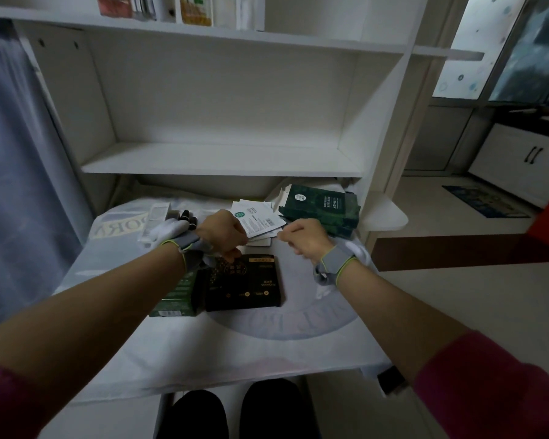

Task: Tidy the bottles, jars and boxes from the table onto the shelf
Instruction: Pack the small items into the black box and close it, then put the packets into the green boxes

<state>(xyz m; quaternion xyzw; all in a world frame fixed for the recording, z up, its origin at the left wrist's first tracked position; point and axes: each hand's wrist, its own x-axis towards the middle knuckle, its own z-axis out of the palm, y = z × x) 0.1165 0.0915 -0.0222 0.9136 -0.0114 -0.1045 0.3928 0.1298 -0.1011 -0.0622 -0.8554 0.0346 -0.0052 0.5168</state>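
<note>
A black box with gold print (pixel 244 283) lies flat in the middle of the table (pixel 267 350). My left hand (pixel 224 236) is over its far left corner, fingers curled, thumb and fingertips at the box's far edge. A green box (pixel 175 296) lies against the black box's left side, partly under my forearm. My right hand (pixel 301 237) hovers to the right in a loose fist, blurred, holding nothing. Farther back are a dark green mask box (pixel 322 205), white sachets (pixel 257 220), a white tube box (pixel 154 217) and small dark bottles (pixel 187 217). The white shelf board (pixel 219 160) behind the table is bare.
A higher shelf board (pixel 298 39) carries books and boxes (pixel 197 11). A grey curtain (pixel 13 153) hangs at the left. A small rounded side ledge (pixel 387 213) juts out at the right of the table. White gloves hang from both wrists.
</note>
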